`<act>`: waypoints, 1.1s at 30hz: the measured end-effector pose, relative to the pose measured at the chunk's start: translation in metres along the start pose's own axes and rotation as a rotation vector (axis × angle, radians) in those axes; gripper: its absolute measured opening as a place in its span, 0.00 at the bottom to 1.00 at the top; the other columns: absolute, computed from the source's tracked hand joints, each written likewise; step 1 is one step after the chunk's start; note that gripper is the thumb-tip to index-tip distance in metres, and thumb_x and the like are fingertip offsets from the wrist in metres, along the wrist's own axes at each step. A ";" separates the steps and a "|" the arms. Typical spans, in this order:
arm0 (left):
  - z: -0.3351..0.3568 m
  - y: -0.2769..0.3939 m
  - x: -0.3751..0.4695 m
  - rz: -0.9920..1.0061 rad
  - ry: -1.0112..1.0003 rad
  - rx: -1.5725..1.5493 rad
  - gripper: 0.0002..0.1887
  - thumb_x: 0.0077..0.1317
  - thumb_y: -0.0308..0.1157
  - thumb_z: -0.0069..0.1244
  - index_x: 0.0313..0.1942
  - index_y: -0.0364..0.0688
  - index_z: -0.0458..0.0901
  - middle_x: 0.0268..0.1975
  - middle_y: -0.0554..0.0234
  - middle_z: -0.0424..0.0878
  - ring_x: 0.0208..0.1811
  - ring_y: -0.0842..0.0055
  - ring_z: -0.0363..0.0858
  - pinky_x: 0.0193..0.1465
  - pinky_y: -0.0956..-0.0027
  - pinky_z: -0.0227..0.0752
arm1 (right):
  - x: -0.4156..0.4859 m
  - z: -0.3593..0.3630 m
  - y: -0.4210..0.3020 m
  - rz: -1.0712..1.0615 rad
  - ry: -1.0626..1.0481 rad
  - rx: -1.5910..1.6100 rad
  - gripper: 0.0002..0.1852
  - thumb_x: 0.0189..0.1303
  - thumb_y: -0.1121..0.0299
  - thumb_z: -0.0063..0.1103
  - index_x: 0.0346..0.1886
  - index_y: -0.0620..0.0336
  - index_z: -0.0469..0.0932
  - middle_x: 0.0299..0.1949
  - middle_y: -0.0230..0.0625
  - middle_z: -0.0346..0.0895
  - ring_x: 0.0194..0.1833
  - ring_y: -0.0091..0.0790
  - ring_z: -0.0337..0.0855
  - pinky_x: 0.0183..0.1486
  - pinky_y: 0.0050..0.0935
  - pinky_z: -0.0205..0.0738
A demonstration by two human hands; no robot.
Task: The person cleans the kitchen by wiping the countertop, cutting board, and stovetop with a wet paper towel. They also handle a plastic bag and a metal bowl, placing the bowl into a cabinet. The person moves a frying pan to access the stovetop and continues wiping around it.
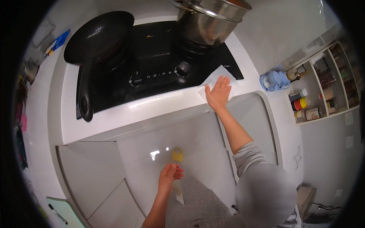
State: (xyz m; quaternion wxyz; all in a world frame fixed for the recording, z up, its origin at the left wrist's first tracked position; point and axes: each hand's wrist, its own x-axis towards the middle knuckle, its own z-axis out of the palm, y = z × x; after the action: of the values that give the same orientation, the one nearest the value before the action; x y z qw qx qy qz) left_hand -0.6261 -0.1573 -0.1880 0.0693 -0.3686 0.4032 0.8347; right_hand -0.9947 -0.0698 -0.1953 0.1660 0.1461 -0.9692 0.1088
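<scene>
My right hand lies flat, fingers spread, on a thin white wipe or paper towel. The wipe spans the front right corner of the black glass gas hob and the white countertop. A control knob is to the left of the wipe. My left hand hangs lower, in front of the counter, with loosely curled fingers and nothing visible in it. Beneath it, on the floor, shows a yellow slipper. A black frying pan sits on the left burner, its handle pointing towards me.
A steel pot stands on the right burner. A small yellowish scrap lies on the hob. Blue-lidded containers and a rack of bottles and jars are at the right. A pale green board with a black pen lies lower left.
</scene>
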 end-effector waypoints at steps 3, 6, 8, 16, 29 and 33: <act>-0.015 -0.034 0.013 0.011 -0.037 -0.044 0.12 0.71 0.36 0.42 0.43 0.36 0.75 0.35 0.58 0.83 0.30 0.77 0.79 0.37 0.74 0.73 | 0.003 0.002 -0.001 0.088 -0.013 -0.034 0.49 0.59 0.42 0.48 0.68 0.77 0.48 0.71 0.63 0.41 0.74 0.54 0.38 0.73 0.46 0.29; -0.033 -0.067 0.019 0.042 -0.043 -0.070 0.11 0.71 0.35 0.42 0.43 0.36 0.75 0.36 0.57 0.83 0.31 0.77 0.80 0.37 0.73 0.74 | 0.004 0.004 0.004 0.130 -0.045 -0.085 0.49 0.59 0.39 0.45 0.66 0.81 0.51 0.70 0.64 0.46 0.72 0.56 0.44 0.72 0.46 0.36; -0.046 -0.084 0.028 0.065 -0.071 -0.086 0.11 0.71 0.34 0.42 0.43 0.36 0.75 0.36 0.56 0.83 0.32 0.76 0.80 0.38 0.72 0.75 | 0.010 0.003 0.015 0.141 -0.091 -0.116 0.48 0.59 0.38 0.45 0.63 0.82 0.57 0.67 0.63 0.52 0.70 0.56 0.50 0.71 0.46 0.42; -0.096 -0.145 0.110 0.188 -0.045 -0.161 0.09 0.70 0.30 0.42 0.44 0.35 0.75 0.37 0.55 0.83 0.33 0.75 0.80 0.37 0.73 0.74 | 0.070 0.009 0.129 0.055 -0.077 -0.144 0.49 0.56 0.30 0.42 0.51 0.81 0.70 0.56 0.65 0.68 0.59 0.57 0.68 0.62 0.45 0.61; -0.033 -0.112 0.095 0.295 -0.154 -0.146 0.09 0.70 0.31 0.44 0.43 0.34 0.75 0.37 0.58 0.83 0.33 0.78 0.79 0.39 0.74 0.73 | -0.010 0.012 -0.003 -0.196 0.102 -0.020 0.35 0.60 0.45 0.51 0.48 0.79 0.71 0.54 0.62 0.69 0.59 0.54 0.67 0.62 0.42 0.60; -0.004 -0.064 0.048 0.343 -0.099 -0.105 0.09 0.70 0.31 0.43 0.43 0.35 0.75 0.36 0.58 0.82 0.33 0.79 0.78 0.38 0.75 0.73 | -0.062 0.013 -0.097 -0.217 0.077 -0.036 0.38 0.63 0.48 0.45 0.58 0.82 0.64 0.62 0.64 0.61 0.67 0.55 0.56 0.71 0.44 0.44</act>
State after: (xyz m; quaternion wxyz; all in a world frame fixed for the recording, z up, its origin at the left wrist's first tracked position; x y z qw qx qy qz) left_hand -0.6316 -0.1264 -0.2614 -0.0734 -0.2560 0.4122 0.8713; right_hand -0.9119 -0.1487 -0.2135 0.2167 0.2430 -0.9423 0.0783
